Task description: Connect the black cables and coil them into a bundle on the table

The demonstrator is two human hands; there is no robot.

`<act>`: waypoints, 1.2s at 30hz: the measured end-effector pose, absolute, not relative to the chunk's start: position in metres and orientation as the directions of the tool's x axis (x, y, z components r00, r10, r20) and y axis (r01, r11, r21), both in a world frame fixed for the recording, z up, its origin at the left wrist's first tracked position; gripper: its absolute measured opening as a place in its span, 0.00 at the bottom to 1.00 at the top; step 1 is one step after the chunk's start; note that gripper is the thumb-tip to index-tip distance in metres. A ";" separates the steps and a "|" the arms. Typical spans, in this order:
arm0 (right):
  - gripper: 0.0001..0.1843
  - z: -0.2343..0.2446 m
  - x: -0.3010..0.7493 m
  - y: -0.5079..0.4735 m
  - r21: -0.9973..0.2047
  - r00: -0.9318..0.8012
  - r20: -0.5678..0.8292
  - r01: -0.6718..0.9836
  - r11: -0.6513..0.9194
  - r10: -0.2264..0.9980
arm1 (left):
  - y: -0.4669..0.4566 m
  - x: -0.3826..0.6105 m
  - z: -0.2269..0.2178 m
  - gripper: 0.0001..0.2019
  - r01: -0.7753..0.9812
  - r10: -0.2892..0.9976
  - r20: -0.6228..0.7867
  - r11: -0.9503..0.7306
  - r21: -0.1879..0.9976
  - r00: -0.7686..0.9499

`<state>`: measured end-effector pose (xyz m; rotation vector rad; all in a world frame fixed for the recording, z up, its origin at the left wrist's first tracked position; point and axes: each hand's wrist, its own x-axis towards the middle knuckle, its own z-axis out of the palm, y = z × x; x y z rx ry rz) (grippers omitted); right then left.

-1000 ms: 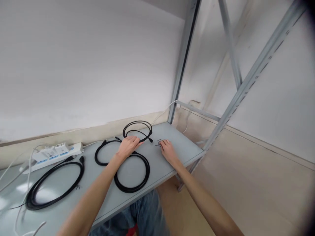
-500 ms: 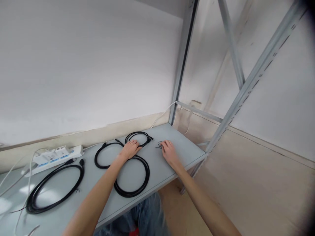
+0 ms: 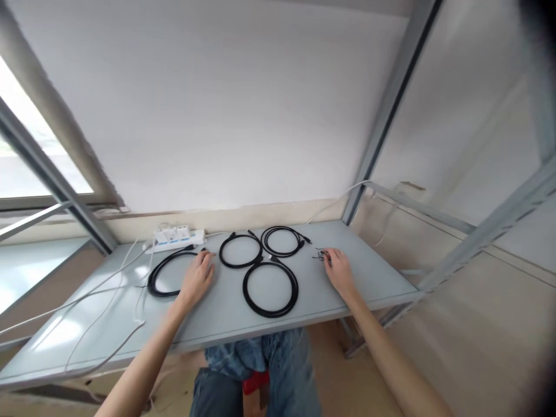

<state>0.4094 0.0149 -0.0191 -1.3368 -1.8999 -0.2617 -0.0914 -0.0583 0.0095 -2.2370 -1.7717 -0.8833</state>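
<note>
Several looped black cables lie on the grey tabletop. My left hand (image 3: 198, 277) is low over the right side of the leftmost cable coil (image 3: 153, 280), its fingers loosely extended near the cable's end; the hand hides part of the loop. On the right, my right hand (image 3: 339, 270) rests on the table with fingers curled together at a small bunch of thin black twist ties (image 3: 320, 253), whose ends stick out past the fingertips. Between the hands lie a round coil (image 3: 222, 255), a front coil (image 3: 296, 289) and a smaller back coil (image 3: 266, 238).
A white power strip (image 3: 196, 237) with plugged-in adapters stands along the wall. Thin white cords (image 3: 108, 289) run over the table's left part. Metal shelf posts (image 3: 380, 139) rise at the back right and at the left. A window (image 3: 39, 145) is at far left.
My left hand has moved left from the middle coils to the leftmost coil. My right hand stays at the twist ties. The view has swung left.
</note>
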 end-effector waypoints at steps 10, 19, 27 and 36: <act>0.16 -0.017 0.406 0.013 -0.147 -0.212 0.684 0.897 0.417 0.698 | -0.124 -0.160 -0.016 0.17 0.971 0.919 0.390 -0.143 0.192 0.058; 0.15 -0.010 0.398 0.005 -0.071 -0.281 0.720 0.879 0.471 0.634 | -0.130 -0.132 0.016 0.18 0.994 0.934 0.353 -0.082 0.069 0.052; 0.13 -0.003 0.382 -0.014 -0.204 -0.147 0.846 0.799 0.565 0.513 | -0.088 -0.089 0.078 0.20 0.992 0.806 0.582 -0.127 -0.002 0.105; 0.23 0.030 0.248 -0.006 -0.694 -0.196 0.557 0.423 0.582 0.807 | -0.017 -0.027 0.070 0.20 0.922 0.710 0.617 -0.379 -0.072 0.340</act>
